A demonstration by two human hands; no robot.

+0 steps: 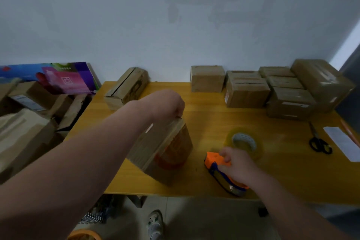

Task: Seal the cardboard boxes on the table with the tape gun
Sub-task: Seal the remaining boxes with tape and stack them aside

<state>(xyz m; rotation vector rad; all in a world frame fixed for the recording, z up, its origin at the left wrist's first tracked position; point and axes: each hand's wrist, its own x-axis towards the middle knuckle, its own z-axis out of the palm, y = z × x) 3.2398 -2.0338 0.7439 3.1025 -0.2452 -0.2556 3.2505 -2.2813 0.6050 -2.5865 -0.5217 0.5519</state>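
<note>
With left hand [169, 103], gripping top edge of cardboard box [167, 154], tilted near front edge of worktop [204, 115]; with right hand [236, 163], fingers curled, holding tape gun [214, 160] just beside it at front edge. Stacked boxes [247, 91] at far right corner, black scissors [319, 145] lying near right edge.

– Where does the near box [165, 154] sit?
– Mid-table [210, 117], toward the front edge. The left grip [169, 103] holds its top far edge.
– And the tape gun [224, 173]?
– Just right of that box, by the front edge, with the right grip [237, 165] around it. The tape roll [243, 142] is just behind that grip.
– Farther right?
– Scissors [319, 142], then a paper slip [342, 142].
– At the back?
– Clustered boxes [282, 87] at the right, a lone box [207, 78] left of them, another box [126, 87] at the back left.
– Off the table?
– A heap of boxes [29, 113] to its left, a board [48, 76] behind them.
</note>
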